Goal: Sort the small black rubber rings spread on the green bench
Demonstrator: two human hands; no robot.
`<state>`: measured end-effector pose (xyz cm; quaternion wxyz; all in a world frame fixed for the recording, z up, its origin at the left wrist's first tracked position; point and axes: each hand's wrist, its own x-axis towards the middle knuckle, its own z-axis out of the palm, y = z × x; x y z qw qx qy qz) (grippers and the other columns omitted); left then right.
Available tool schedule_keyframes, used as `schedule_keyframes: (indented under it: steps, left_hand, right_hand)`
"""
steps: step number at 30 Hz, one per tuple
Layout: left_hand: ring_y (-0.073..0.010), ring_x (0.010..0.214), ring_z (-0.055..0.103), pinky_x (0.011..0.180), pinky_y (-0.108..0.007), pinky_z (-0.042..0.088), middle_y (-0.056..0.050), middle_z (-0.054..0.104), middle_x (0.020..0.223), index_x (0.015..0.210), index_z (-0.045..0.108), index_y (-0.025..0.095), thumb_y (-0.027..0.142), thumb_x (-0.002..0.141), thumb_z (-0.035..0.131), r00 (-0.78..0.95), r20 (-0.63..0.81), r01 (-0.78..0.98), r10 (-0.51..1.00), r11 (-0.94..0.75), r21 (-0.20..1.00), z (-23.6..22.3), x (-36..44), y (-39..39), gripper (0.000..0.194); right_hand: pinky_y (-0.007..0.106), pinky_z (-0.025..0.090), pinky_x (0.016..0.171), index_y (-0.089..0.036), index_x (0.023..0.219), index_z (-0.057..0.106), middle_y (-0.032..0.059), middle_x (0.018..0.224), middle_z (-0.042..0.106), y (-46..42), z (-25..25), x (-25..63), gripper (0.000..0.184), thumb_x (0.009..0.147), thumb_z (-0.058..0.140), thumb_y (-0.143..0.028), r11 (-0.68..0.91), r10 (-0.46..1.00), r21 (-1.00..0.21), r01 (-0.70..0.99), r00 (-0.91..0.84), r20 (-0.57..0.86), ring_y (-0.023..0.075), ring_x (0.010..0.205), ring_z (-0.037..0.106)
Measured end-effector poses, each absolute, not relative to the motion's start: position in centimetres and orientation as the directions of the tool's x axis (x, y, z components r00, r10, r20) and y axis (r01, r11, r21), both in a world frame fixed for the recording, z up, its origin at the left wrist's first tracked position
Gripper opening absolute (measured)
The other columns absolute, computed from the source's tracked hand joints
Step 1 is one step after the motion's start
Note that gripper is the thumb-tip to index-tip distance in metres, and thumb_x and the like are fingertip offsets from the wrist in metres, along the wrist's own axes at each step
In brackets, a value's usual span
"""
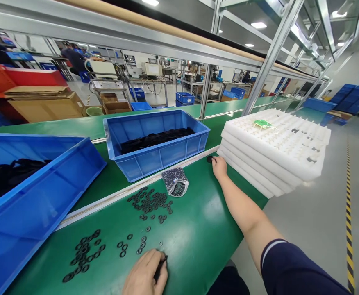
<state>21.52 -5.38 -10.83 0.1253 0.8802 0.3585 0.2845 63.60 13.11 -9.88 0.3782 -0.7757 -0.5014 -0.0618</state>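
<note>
My left hand (146,273) is low on the green work surface (194,229), its fingers curled round a small black part that is mostly hidden. Stretched far forward, my right hand (219,167) pinches a black disc-shaped piece (209,159) at the surface, close to the white foam stack. Loose black rings (150,203) lie scattered in the middle, and another cluster of black rings (82,254) is to the left of my left hand. Behind them an open clear plastic bag (176,182) holds many small dark rings.
Two blue bins with black parts, a left bin (59,184) and a middle bin (164,157), stand along the back. White foam sheets (259,151) are stacked at the right, with a small green piece (262,123) on top. A metal post (206,90) rises behind.
</note>
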Motion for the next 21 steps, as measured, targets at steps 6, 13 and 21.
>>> schedule_keyframes:
  steps: [6,13,21]
  left_hand:
    - [-0.0167,0.063,0.063,0.057,-0.026,0.05,-0.001,0.063,0.074,0.083,0.056,0.023,0.024,0.096,0.045,0.557,0.337,0.605,0.759,-0.649,0.462,-9.8,21.8,-5.6,0.017]
    - [-0.0179,0.061,0.061,0.057,-0.03,0.042,-0.002,0.065,0.075,0.083,0.057,0.022,0.021,0.093,0.045,0.462,0.084,0.759,0.883,-0.443,0.477,-8.5,21.6,-6.1,0.016]
    - [-0.0157,0.064,0.057,0.062,-0.028,0.042,-0.001,0.063,0.077,0.084,0.058,0.021,0.022,0.091,0.048,0.406,0.098,0.691,0.909,-0.376,0.617,-8.9,20.8,-5.7,0.012]
  right_hand:
    - [0.036,0.053,0.081,-0.015,0.098,0.072,0.0095,0.088,0.068,8.5,-9.7,60.6,0.027,0.094,0.046,-0.024,-0.08,0.714,-0.563,0.822,0.442,0.544,0.0211,0.08,0.063]
    - [0.03,0.052,0.07,-0.02,0.098,0.07,0.0053,0.082,0.069,-1.3,-11.5,48.7,0.016,0.097,0.056,-0.028,0.529,0.837,-0.505,0.682,-0.321,0.443,0.0172,0.073,0.062]
    - [0.037,0.053,0.082,-0.019,0.108,0.069,0.0092,0.096,0.068,-2.6,-11.1,41.9,0.018,0.099,0.058,-0.03,0.67,0.741,-0.369,0.643,-0.599,0.302,0.0227,0.09,0.062]
